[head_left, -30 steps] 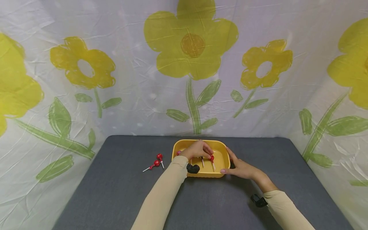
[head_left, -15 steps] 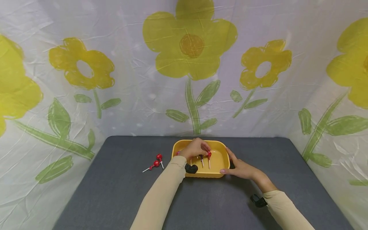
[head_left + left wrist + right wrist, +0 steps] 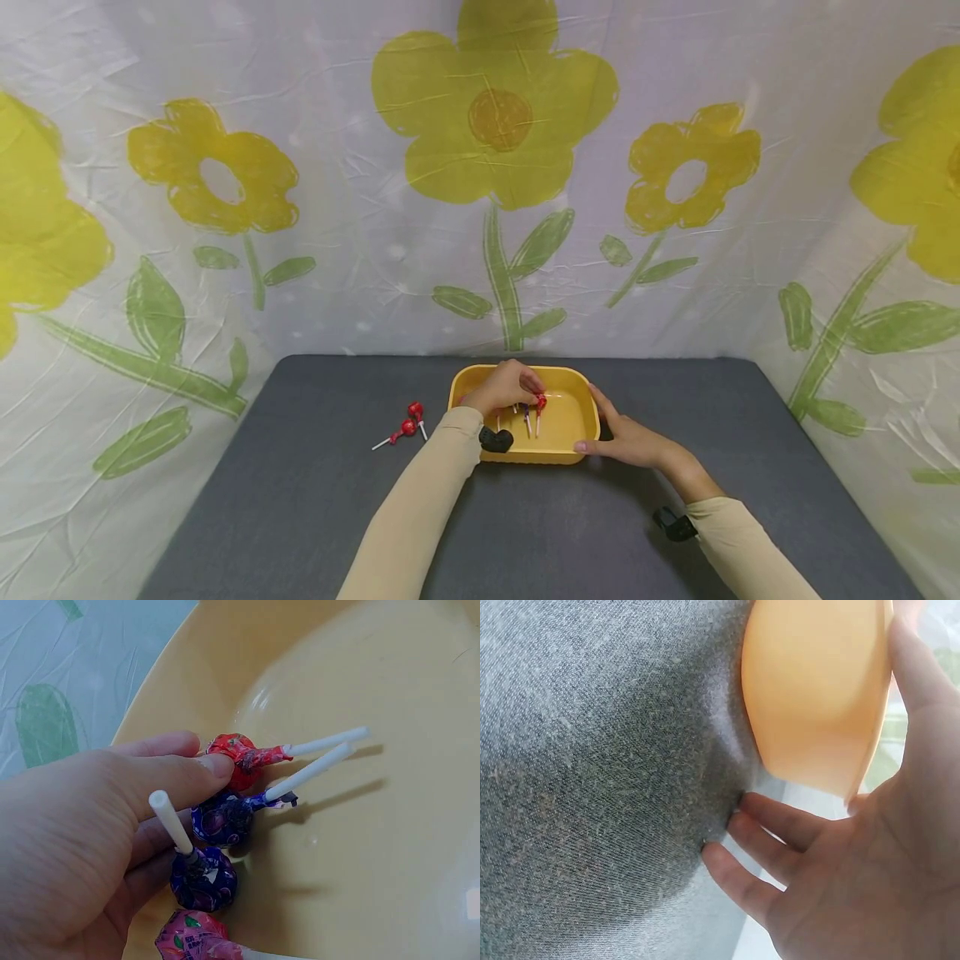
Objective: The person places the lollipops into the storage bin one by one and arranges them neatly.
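Note:
Inside the yellow plastic tray (image 3: pixel 570 412), my left hand (image 3: pixel 507 387) pinches a red-wrapped lollipop (image 3: pixel 244 778) by its head, between thumb and fingers. Right beside it is a dark purple lollipop (image 3: pixel 221 820), then a second purple lollipop (image 3: pixel 202 879) with its stick tilted up toward the hand. Farther along the row lies a pink lollipop (image 3: pixel 191 935), partly cut off by the frame's edge. My right hand (image 3: pixel 633 437) holds the tray's right end, thumb at the near rim and index finger at the side. Its other fingers (image 3: pixel 739 881) reach down to the grey cloth.
Two red lollipops, one in front (image 3: pixel 407 427) and one behind (image 3: pixel 416 409), lie on the grey table (image 3: pixel 337 500) left of the tray. A flower-printed curtain (image 3: pixel 360 275) hangs behind the table and along both sides.
My left hand has shifted a little left inside the tray, bringing the red lollipop close beside the purple one. Its stick has swung round to lie nearly parallel. The right hand has stayed put.

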`<move>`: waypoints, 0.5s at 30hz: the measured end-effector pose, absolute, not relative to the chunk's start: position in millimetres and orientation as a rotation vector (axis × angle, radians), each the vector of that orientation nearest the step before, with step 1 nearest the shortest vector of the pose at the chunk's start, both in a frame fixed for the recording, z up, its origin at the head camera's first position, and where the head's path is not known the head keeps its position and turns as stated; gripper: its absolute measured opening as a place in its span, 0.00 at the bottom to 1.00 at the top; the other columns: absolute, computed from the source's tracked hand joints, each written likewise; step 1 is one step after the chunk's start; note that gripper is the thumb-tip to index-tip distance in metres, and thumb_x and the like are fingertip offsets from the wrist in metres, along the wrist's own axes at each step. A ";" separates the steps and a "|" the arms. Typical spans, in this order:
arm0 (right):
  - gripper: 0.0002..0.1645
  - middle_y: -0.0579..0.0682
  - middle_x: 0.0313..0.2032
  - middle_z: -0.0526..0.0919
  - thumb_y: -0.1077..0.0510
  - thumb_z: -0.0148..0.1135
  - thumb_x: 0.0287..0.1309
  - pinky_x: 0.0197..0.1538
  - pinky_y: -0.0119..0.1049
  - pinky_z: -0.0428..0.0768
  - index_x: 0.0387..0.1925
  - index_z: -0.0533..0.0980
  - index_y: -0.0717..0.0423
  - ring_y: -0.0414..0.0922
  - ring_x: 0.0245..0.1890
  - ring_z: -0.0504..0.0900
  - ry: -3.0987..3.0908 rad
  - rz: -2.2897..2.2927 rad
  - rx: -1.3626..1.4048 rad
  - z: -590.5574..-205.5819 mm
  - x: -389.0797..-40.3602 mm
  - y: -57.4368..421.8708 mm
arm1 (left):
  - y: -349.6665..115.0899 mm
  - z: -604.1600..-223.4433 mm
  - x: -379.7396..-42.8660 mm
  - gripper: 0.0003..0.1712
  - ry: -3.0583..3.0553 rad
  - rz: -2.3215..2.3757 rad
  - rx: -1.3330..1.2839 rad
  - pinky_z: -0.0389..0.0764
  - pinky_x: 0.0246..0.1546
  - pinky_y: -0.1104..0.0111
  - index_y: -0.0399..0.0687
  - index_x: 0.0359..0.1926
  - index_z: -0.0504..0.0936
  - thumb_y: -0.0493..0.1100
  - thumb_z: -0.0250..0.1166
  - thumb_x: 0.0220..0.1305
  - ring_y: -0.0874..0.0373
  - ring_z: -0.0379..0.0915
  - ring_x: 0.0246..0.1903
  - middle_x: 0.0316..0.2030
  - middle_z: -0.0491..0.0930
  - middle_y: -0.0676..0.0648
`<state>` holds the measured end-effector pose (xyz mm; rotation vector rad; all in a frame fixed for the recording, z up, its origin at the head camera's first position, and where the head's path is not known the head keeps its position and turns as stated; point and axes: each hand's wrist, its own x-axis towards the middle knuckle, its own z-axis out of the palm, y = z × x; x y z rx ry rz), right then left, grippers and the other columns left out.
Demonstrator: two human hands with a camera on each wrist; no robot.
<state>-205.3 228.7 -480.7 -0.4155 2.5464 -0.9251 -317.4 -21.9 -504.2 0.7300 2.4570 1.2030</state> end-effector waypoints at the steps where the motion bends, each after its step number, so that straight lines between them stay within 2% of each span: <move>1: 0.70 0.69 0.71 0.63 0.32 0.65 0.57 0.68 0.65 0.64 0.79 0.28 0.49 0.65 0.71 0.65 2.545 -0.926 -0.415 -480.9 -205.4 228.8 | -22.2 -504.2 -317.6 0.11 2.455 1.204 0.727 0.85 0.41 0.72 0.43 0.42 0.88 0.34 0.72 0.57 0.57 0.87 0.39 0.40 0.89 0.45; 15: 0.70 0.68 0.72 0.61 0.31 0.65 0.56 0.69 0.66 0.63 0.79 0.28 0.47 0.65 0.72 0.62 2.545 -0.920 -0.395 -481.3 -205.8 229.5 | -23.2 -506.7 -319.5 0.10 2.451 1.195 0.727 0.85 0.41 0.72 0.45 0.42 0.89 0.34 0.72 0.57 0.58 0.87 0.40 0.40 0.90 0.46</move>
